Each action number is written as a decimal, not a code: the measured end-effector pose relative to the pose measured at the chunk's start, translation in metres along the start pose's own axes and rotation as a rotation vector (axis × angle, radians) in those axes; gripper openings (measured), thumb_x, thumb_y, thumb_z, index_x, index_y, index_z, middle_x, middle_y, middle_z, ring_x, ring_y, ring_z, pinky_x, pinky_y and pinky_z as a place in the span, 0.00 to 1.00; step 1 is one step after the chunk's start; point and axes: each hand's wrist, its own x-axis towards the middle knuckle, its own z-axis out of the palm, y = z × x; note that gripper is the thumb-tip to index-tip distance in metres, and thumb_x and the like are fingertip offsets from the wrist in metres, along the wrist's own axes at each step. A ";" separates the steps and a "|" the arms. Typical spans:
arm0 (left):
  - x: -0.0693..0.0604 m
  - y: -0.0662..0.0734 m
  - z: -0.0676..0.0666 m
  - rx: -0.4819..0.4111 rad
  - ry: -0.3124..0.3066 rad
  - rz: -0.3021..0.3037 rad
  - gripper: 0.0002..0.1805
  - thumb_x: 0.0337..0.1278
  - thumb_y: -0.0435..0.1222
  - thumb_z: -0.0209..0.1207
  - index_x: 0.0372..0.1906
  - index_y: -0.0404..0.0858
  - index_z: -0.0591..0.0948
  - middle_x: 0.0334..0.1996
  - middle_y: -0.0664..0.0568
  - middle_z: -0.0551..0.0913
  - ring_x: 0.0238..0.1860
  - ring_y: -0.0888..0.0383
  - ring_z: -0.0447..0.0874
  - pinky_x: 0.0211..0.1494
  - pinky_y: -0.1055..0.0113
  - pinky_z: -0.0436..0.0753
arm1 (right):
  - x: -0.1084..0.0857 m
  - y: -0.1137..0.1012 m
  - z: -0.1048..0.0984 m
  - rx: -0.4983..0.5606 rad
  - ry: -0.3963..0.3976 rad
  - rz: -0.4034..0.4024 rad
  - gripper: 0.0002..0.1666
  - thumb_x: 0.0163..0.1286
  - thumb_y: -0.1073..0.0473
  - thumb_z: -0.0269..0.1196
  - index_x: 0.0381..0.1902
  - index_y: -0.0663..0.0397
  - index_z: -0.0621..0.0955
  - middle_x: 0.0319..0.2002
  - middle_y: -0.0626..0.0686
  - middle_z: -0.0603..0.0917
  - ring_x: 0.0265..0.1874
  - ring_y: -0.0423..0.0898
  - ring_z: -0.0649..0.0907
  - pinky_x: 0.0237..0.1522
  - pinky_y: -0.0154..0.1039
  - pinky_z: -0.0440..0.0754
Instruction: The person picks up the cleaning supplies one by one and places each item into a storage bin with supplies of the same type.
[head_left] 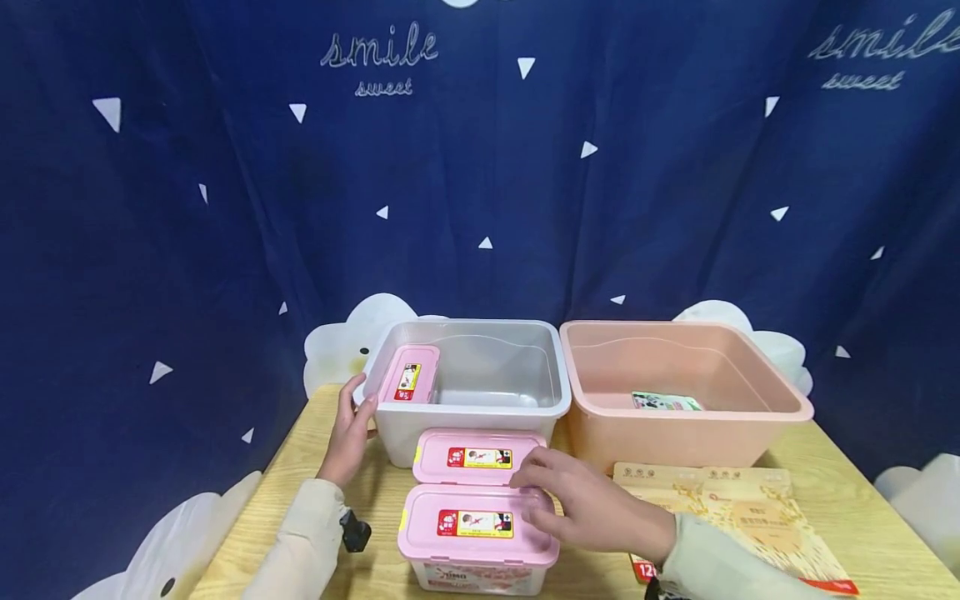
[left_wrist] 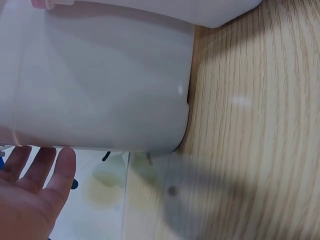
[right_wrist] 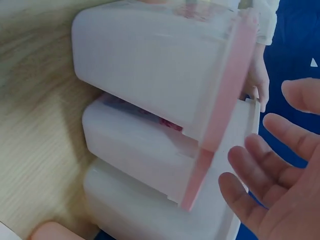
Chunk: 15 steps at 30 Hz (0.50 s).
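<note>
My left hand [head_left: 350, 432] is at the left side of the grey-white bin [head_left: 468, 409], with its fingers [left_wrist: 37, 170] fairly straight against the outer wall. Inside that bin, at its left, sits one pink-lidded box [head_left: 422, 360]. In front of the bin stand two more: a rear pink-lidded box [head_left: 438, 450] and a nearer pink-lidded box [head_left: 423, 521] with a printed white body. Over the right ends of their lids hovers my right hand [head_left: 573, 504], its fingers loosely bent and spread. The right wrist view shows this hand [right_wrist: 280, 175] apart from the lids, holding nothing.
A peach bin [head_left: 675, 437] stands right of the grey-white one, with a green-and-white packet [head_left: 666, 402] inside. Beige packages [head_left: 772, 525] lie on the wooden table [head_left: 885, 517] in front of it, partly under my right forearm. A dark blue curtain [head_left: 480, 167] hangs behind.
</note>
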 end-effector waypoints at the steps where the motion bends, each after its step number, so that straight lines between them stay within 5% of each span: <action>1: 0.000 0.000 -0.001 -0.002 0.000 0.003 0.31 0.77 0.49 0.39 0.78 0.50 0.48 0.75 0.40 0.57 0.68 0.42 0.66 0.54 0.54 0.77 | -0.001 -0.001 0.002 -0.004 -0.010 0.003 0.11 0.63 0.56 0.67 0.44 0.46 0.83 0.41 0.41 0.80 0.38 0.34 0.77 0.43 0.27 0.76; 8: -0.002 0.003 -0.001 -0.023 -0.010 0.001 0.31 0.77 0.49 0.39 0.78 0.52 0.48 0.76 0.42 0.56 0.69 0.42 0.65 0.57 0.47 0.76 | -0.006 -0.006 0.012 -0.094 0.002 -0.017 0.11 0.60 0.52 0.68 0.41 0.41 0.82 0.41 0.39 0.78 0.43 0.36 0.74 0.48 0.31 0.74; 15: -0.001 0.001 -0.001 -0.029 -0.013 0.009 0.31 0.77 0.49 0.39 0.78 0.49 0.48 0.76 0.39 0.55 0.69 0.41 0.65 0.58 0.42 0.76 | -0.009 -0.010 0.019 -0.116 0.001 0.047 0.19 0.58 0.46 0.69 0.46 0.42 0.81 0.44 0.39 0.77 0.45 0.36 0.72 0.49 0.34 0.74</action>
